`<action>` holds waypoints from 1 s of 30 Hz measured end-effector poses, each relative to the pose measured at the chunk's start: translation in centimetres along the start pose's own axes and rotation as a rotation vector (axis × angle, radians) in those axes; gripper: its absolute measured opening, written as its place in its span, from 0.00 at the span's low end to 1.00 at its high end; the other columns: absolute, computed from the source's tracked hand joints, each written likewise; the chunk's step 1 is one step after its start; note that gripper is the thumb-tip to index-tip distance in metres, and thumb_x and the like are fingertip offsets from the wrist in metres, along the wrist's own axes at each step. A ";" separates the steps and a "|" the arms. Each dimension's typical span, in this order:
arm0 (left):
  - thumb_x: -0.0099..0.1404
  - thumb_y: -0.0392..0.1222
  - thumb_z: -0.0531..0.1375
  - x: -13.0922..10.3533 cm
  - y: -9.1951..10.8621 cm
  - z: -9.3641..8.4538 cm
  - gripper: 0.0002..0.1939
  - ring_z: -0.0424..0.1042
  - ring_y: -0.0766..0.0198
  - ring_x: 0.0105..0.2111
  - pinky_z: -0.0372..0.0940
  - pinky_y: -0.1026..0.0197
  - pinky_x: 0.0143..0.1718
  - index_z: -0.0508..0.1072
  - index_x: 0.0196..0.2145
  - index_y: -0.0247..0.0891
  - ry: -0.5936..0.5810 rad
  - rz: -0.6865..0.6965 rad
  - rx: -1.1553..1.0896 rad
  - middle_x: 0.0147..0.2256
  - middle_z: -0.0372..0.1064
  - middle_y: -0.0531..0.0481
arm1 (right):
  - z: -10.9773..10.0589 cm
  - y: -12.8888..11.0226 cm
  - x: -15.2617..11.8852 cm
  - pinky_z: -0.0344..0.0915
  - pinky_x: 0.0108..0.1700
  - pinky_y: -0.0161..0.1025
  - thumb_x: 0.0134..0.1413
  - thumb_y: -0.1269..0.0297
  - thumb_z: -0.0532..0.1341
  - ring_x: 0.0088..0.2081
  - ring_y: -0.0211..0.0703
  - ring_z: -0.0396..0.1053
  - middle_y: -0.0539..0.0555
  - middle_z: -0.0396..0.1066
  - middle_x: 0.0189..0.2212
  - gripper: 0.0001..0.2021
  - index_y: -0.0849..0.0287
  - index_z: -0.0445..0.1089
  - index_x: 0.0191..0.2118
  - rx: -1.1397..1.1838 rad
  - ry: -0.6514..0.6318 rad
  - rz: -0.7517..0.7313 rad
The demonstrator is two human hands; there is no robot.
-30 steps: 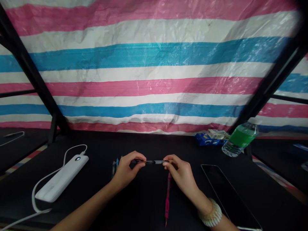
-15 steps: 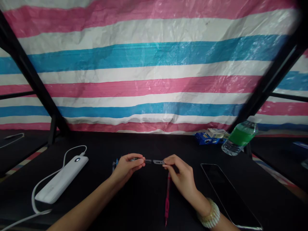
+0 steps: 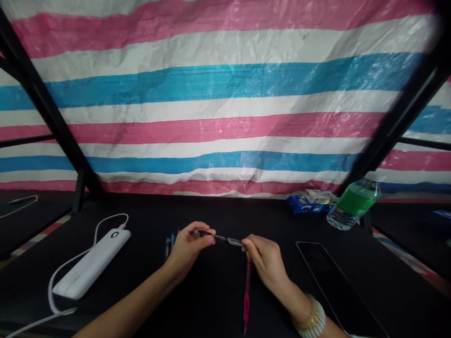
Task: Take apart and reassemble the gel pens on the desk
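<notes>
A pen with a clear, dark barrel (image 3: 220, 238) and a grey slotted end piece (image 3: 234, 242) lies across between my hands, slightly lower on the right. My left hand (image 3: 192, 244) pinches the barrel between thumb and fingers. At the other end, my right hand (image 3: 265, 257) grips the grey piece with thumb and forefinger; its remaining fingers are curled. Barrel and grey piece appear to meet in line. A pink pen (image 3: 246, 298) rests on the black table just below my right hand, its upper end close to the fingers. Several more pens (image 3: 172, 241) lie partly hidden behind my left hand.
On the left is a white power bank (image 3: 93, 263) with a white cable (image 3: 72, 258). A black phone (image 3: 338, 286) lies to the right. Small blue boxes (image 3: 305, 205) and a green-labelled bottle (image 3: 354, 202) stand at the back right, before a striped sheet (image 3: 225, 126).
The small gap between the clear barrel and the grey piece has closed. The pen now tilts down to the right, and my right hand sits slightly lower. The view has shifted a little.
</notes>
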State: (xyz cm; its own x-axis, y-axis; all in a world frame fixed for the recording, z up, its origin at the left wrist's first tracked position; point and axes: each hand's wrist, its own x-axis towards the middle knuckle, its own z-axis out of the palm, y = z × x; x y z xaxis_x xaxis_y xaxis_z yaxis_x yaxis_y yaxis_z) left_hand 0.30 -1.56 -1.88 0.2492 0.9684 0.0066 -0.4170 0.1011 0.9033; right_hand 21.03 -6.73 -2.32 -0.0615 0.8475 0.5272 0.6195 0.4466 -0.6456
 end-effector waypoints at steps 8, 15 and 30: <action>0.45 0.34 0.72 0.0 0.1 0.0 0.18 0.74 0.70 0.27 0.66 0.67 0.35 0.67 0.29 0.36 0.064 0.016 -0.016 0.33 0.78 0.49 | -0.1 0.1 0.3 0.63 0.33 0.35 0.64 0.63 0.54 0.29 0.41 0.69 0.50 0.70 0.28 0.06 0.55 0.65 0.37 0.009 -0.055 0.017; 0.43 0.34 0.73 0.0 0.3 0.3 0.19 0.73 0.70 0.26 0.65 0.68 0.33 0.68 0.29 0.35 0.089 0.015 -0.030 0.32 0.78 0.47 | 0.0 0.2 0.0 0.62 0.30 0.34 0.64 0.58 0.56 0.26 0.39 0.67 0.51 0.71 0.31 0.09 0.56 0.65 0.45 -0.038 -0.084 -0.031; 0.42 0.35 0.74 -0.1 -0.1 0.2 0.19 0.72 0.70 0.25 0.64 0.68 0.30 0.67 0.27 0.34 0.064 0.010 -0.025 0.31 0.78 0.45 | -0.1 0.1 -0.1 0.57 0.31 0.36 0.69 0.60 0.49 0.27 0.40 0.64 0.50 0.64 0.24 0.16 0.57 0.62 0.28 -0.134 -0.107 -0.108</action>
State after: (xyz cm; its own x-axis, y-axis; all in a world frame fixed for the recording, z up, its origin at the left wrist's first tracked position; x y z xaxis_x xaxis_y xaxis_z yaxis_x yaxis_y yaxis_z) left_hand 0.53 -1.71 -1.86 0.1889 0.9819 -0.0128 -0.4411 0.0965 0.8923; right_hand 21.14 -6.75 -2.39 -0.2117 0.8257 0.5228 0.7032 0.5002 -0.5053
